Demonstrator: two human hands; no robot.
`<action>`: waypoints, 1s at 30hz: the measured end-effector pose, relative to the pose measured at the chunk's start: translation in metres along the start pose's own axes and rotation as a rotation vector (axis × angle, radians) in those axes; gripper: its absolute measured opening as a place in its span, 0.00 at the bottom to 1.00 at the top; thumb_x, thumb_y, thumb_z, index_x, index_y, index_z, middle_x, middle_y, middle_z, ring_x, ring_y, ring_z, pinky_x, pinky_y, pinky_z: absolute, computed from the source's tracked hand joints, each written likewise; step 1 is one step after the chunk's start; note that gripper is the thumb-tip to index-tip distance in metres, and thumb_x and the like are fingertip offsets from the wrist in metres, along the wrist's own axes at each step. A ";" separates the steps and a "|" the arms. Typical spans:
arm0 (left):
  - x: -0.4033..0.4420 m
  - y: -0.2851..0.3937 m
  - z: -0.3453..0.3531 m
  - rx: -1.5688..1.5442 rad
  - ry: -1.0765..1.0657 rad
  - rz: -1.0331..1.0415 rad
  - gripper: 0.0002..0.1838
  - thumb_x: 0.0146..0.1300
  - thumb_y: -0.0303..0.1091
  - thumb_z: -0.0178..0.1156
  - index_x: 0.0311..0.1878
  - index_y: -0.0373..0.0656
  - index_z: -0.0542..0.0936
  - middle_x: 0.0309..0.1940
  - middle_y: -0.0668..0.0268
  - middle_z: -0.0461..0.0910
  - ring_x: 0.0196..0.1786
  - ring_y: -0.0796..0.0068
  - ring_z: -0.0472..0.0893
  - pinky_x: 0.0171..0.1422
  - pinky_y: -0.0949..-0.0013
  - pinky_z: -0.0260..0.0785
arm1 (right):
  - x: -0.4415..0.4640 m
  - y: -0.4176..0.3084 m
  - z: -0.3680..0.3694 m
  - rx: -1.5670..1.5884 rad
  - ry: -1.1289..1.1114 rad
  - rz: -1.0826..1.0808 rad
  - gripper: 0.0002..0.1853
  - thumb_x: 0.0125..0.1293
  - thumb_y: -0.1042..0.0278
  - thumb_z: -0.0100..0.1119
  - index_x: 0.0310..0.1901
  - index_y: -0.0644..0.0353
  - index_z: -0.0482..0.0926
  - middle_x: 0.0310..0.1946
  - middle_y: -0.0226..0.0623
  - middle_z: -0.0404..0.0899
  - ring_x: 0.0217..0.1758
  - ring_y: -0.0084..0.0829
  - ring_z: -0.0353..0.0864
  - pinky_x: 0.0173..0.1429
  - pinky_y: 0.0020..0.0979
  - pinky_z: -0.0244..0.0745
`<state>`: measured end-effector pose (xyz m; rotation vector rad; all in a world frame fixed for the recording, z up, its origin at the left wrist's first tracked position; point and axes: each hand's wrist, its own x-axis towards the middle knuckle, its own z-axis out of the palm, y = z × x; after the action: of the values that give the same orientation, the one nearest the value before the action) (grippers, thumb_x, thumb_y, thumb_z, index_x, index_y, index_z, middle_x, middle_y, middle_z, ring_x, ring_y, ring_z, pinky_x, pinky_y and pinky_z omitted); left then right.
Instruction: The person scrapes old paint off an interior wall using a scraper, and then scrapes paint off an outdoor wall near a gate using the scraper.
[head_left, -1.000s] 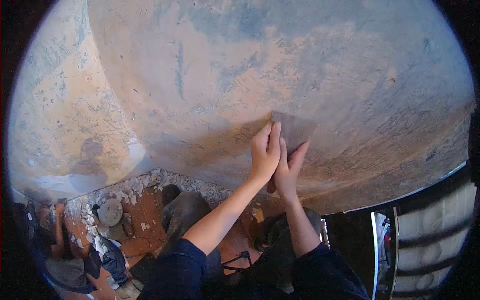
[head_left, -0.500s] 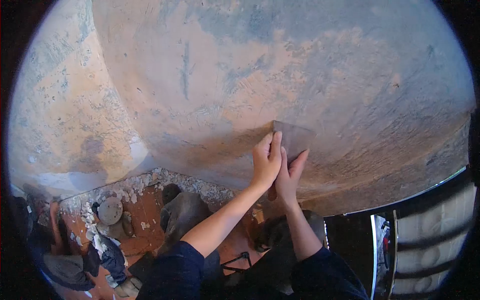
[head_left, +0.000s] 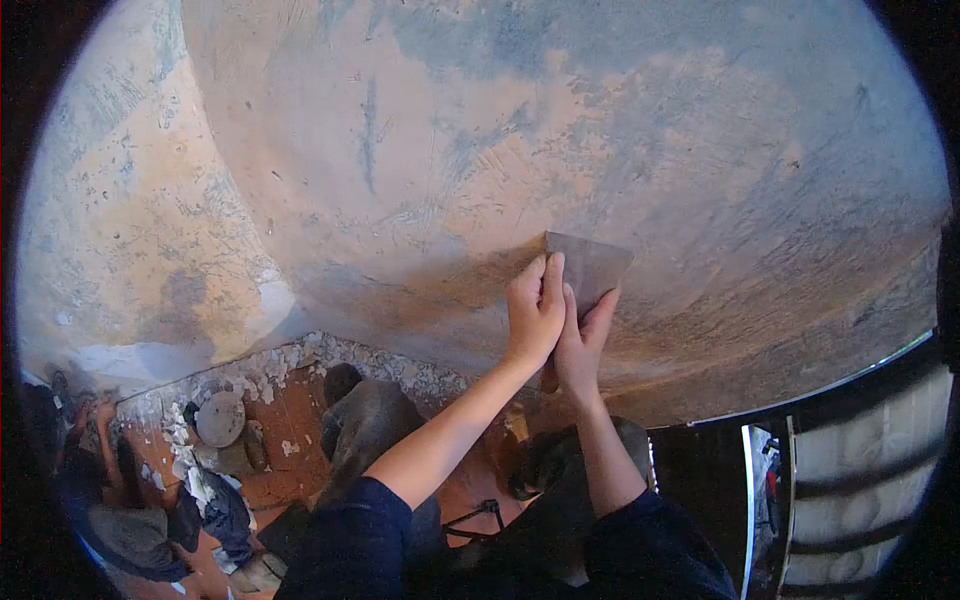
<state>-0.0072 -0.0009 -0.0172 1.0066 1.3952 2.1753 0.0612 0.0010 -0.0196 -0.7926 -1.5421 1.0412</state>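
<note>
A wide scraper with a flat, dull metal blade lies against the bare, patchy wall. My left hand is closed on its left side, thumb along the blade near the upper left corner. Lower down, my right hand wraps round the scraper from the right, with fingers reaching onto the blade. A bit of the brown handle shows below, between my wrists; the rest is covered by my hands. Bluish and tan patches and scratches mark the wall around the blade.
Paint flakes litter the reddish floor along the wall's foot. At the lower left, another person's arm shows near a round, pale, dusty object. A dark gap and slatted panel lie at the right.
Both hands and the scraper have shifted slightly upward in view, the blade still at the wall. At the far left, the other person's hand has moved a little.
</note>
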 end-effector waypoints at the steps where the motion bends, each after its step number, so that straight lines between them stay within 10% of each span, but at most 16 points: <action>1: 0.003 0.004 0.001 -0.003 0.000 0.000 0.19 0.69 0.40 0.49 0.22 0.41 0.64 0.18 0.77 0.58 0.24 0.87 0.57 0.25 0.75 0.52 | 0.006 -0.004 0.000 -0.002 0.001 -0.001 0.33 0.67 0.69 0.51 0.66 0.71 0.46 0.60 0.51 0.60 0.63 0.36 0.60 0.66 0.34 0.54; 30: 0.011 0.010 0.006 -0.097 0.008 -0.037 0.19 0.68 0.37 0.50 0.23 0.36 0.66 0.14 0.68 0.60 0.23 0.83 0.59 0.25 0.70 0.54 | 0.015 -0.017 0.000 -0.010 -0.008 -0.067 0.34 0.66 0.70 0.52 0.66 0.73 0.45 0.62 0.52 0.57 0.65 0.38 0.57 0.67 0.34 0.52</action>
<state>-0.0097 0.0050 -0.0031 0.9312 1.2878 2.1995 0.0584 0.0075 0.0021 -0.7388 -1.5714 0.9898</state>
